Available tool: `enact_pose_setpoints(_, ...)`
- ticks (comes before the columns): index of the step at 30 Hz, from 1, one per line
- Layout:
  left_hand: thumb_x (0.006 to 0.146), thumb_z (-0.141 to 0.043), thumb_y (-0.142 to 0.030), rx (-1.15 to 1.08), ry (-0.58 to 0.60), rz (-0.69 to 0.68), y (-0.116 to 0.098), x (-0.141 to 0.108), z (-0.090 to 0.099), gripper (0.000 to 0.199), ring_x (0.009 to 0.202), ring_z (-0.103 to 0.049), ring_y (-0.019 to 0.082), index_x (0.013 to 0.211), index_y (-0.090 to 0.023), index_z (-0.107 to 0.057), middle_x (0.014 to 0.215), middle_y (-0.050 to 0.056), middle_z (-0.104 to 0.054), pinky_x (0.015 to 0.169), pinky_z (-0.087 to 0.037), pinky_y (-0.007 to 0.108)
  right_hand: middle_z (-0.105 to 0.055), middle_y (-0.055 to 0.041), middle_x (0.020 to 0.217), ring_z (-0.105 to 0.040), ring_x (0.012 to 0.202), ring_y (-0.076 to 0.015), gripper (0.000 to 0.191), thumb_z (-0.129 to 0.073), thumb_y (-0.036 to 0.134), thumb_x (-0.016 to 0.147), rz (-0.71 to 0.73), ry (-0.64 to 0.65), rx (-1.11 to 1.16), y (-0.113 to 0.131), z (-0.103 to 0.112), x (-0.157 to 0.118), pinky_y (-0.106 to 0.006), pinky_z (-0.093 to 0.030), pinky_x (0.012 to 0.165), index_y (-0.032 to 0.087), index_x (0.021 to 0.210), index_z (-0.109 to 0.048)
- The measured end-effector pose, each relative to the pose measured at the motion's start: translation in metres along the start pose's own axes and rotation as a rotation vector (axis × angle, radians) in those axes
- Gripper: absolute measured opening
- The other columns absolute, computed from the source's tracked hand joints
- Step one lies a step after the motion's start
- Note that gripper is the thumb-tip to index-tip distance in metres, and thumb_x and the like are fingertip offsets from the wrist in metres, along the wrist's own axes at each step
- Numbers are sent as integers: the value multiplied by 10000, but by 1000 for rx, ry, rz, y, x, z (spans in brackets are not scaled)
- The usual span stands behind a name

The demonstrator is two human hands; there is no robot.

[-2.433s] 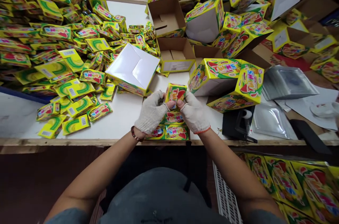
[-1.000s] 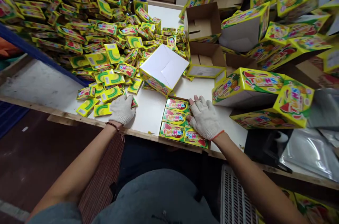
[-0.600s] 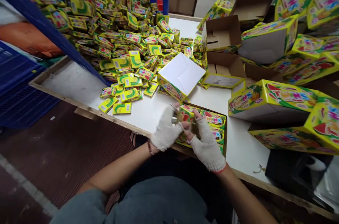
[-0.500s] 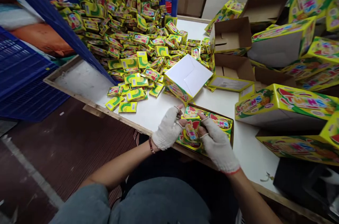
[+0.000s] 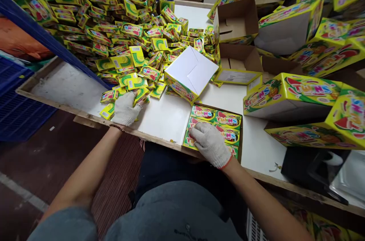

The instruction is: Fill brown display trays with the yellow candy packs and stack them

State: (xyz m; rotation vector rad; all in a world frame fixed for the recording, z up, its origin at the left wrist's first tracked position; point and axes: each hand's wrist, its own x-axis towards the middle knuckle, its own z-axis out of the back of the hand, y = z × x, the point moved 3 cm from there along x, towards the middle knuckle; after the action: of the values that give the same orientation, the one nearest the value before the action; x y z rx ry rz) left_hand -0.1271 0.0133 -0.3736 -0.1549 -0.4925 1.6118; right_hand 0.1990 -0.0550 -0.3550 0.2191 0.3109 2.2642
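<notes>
Head view: bare tabletop (image 5: 162,119) separates left hand (image 5: 125,110), right hand (image 5: 211,143).

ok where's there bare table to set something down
Bare tabletop shows between the left hand and the box of packets, and right of that box toward the black object. The packet pile and large cartons crowd the back.

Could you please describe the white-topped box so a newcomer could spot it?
On the white table, look between the heap of small packs and the open boxes. The white-topped box sits there, its blank white face up, while the open boxes show brown insides.
</notes>
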Motion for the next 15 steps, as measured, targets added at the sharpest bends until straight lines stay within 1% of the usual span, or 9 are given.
enact_pose_setpoints(2,928,-499,-516,-249,-32,45,-27,-12,-2,434,1056,-600,283,1140,-153,-605,1066,89,-662,943,-447,417,-641,-100,886,-548,804,-221,192,-512,162,914,40,-25,47,-1,-2,-2,-334,-420,738,160,954,-700)
enact_pose_setpoints(3,930,-485,-560,-407,-8,97,-43,-18,-4,452,953,-623,256,1087,-154,-605,990,82,-668,872,-482,402,-638,-95,881,-553,801,-218,204,-495,188,941,52,-58,96,-1,-1,-3,-336,-432,741,163,963,-696)
enact_pose_setpoints(5,906,-487,-642,-721,148,185,-78,-33,-13,503,753,-625,206,1011,-163,-597,856,62,-664,699,-515,354,-642,-99,935,-582,855,-222,246,-456,236,980,35,-210,214,-5,6,-5,-349,-472,783,163,1076,-670)
enact_pose_setpoints(6,890,-506,-659,-825,254,178,-97,-40,-17,515,715,-621,190,999,-165,-602,839,56,-669,655,-515,330,-643,-111,1008,-599,918,-229,282,-445,256,988,8,-322,269,-7,12,-7,-362,-492,824,160,1178,-631)
enact_pose_setpoints(8,873,-553,-638,-898,414,64,-132,-53,-20,491,746,-632,178,991,-169,-638,875,52,-692,671,-523,297,-606,-146,1202,-596,1094,-251,397,-448,291,986,-57,-501,339,-10,25,-8,-403,-502,934,160,1354,-516)
enact_pose_setpoints(9,871,-579,-605,-889,465,-24,-146,-58,-20,458,799,-640,180,1001,-173,-661,915,51,-705,715,-528,290,-587,-151,1254,-583,1154,-262,423,-457,309,980,-71,-526,363,-11,31,-8,-420,-497,974,170,1377,-496)
enact_pose_setpoints(10,873,-596,-567,-877,496,-108,-157,-61,-19,421,849,-644,186,1017,-180,-680,952,49,-716,760,-528,289,-588,-142,1260,-580,1173,-268,409,-468,327,974,-74,-501,389,-12,35,-7,-430,-498,989,187,1354,-521)
enact_pose_setpoints(12,900,-581,-500,-879,529,-214,-167,-64,-16,371,903,-649,198,1064,-187,-694,999,55,-725,813,-523,302,-633,-110,1166,-621,1088,-261,321,-480,353,968,-113,-394,465,-15,39,-4,-422,-536,932,216,1230,-606)
enact_pose_setpoints(15,932,-537,-462,-896,486,-181,-158,-60,-9,377,852,-638,188,1128,-170,-674,1021,82,-711,776,-524,314,-658,-67,997,-650,850,-215,255,-508,391,956,-286,-374,615,-24,41,-3,-355,-578,723,218,1100,-628)
